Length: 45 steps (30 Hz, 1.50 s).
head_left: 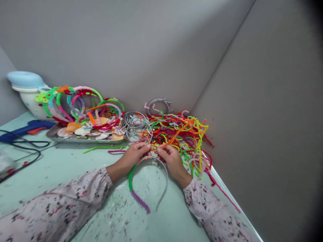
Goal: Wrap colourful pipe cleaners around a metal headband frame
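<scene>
A headband (130,181) hangs below my fingers with its two ends pointing toward me. Purple and green fuzzy pipe cleaner wraps its left side, a pale pink stretch runs along the top, and the right side is bare grey metal. My left hand (135,155) is closed in a pinch at the top left of the headband. Beside it, my right hand (174,163) pinches an orange pipe cleaner (164,146) that spans the small gap between the fingertips. Fingers partly hide the top of the headband.
Loose pipe cleaners (181,129) lie heaped behind my right hand. Bare metal hoops (138,126) stand beside a metal tray (85,140) of shells and finished colourful headbands (60,104). A blue glue gun (30,127), black cable (37,154) and blue-lidded container (30,97) are at left.
</scene>
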Available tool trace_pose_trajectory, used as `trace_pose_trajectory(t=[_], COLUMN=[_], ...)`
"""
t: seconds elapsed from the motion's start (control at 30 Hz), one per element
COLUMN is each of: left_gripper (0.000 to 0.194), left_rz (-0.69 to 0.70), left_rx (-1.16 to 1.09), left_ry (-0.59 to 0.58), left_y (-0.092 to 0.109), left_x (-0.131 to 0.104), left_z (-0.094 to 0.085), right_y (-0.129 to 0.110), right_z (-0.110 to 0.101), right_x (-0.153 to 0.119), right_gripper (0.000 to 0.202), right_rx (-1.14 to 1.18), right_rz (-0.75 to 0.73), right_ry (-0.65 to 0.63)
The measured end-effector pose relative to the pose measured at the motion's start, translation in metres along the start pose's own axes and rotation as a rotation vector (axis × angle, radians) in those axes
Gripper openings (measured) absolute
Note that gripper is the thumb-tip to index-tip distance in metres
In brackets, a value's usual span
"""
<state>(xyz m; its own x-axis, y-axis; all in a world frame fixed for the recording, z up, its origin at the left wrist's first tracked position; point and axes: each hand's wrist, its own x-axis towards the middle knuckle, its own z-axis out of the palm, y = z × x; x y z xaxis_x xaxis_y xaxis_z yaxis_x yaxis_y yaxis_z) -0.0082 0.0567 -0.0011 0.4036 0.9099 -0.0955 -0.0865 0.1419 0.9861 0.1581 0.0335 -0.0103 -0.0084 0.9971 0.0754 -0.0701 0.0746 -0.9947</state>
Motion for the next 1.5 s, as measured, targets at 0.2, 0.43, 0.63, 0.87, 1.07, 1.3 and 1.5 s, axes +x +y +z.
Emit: trace_pose_trajectory(t=[0.2,0.43,0.63,0.87,1.07,1.3,1.5], left_gripper=[0.033,0.032,0.030,0.028,0.028,0.028,0.026], left_rz=[-0.014,-0.016,0.003,-0.006,-0.029,-0.017,0.039], left_rx=[-0.046,-0.005,-0.020,-0.112,-0.226,-0.219,-0.018], left_ry=[-0.024,-0.028,-0.021,0.011,-0.021,-0.023,0.048], left_y=[-0.002,-0.003,-0.006,-0.007,-0.012,-0.012,0.000], left_x=[0.001,0.002,0.003,0.002,0.006,0.007,-0.003], left_z=[-0.001,0.001,0.000,0.002,0.001,0.001,0.003], right_y=[-0.003,-0.005,-0.006,-0.004,-0.004,-0.001,-0.003], right_z=[0.002,0.002,0.003,0.004,0.005,0.002,0.000], right_x=[-0.002,-0.002,-0.003,-0.002,-0.001,0.002,-0.002], right_gripper=[0.019,0.016,0.015,0.018,0.018,0.023,0.020], right_rx=[0.012,-0.003,-0.007,0.010,0.031,0.031,-0.020], right_rz=[-0.017,-0.046,-0.043,-0.062,-0.050,-0.019,-0.057], right_ry=[0.042,0.035,0.030,0.064,0.093,0.102,-0.058])
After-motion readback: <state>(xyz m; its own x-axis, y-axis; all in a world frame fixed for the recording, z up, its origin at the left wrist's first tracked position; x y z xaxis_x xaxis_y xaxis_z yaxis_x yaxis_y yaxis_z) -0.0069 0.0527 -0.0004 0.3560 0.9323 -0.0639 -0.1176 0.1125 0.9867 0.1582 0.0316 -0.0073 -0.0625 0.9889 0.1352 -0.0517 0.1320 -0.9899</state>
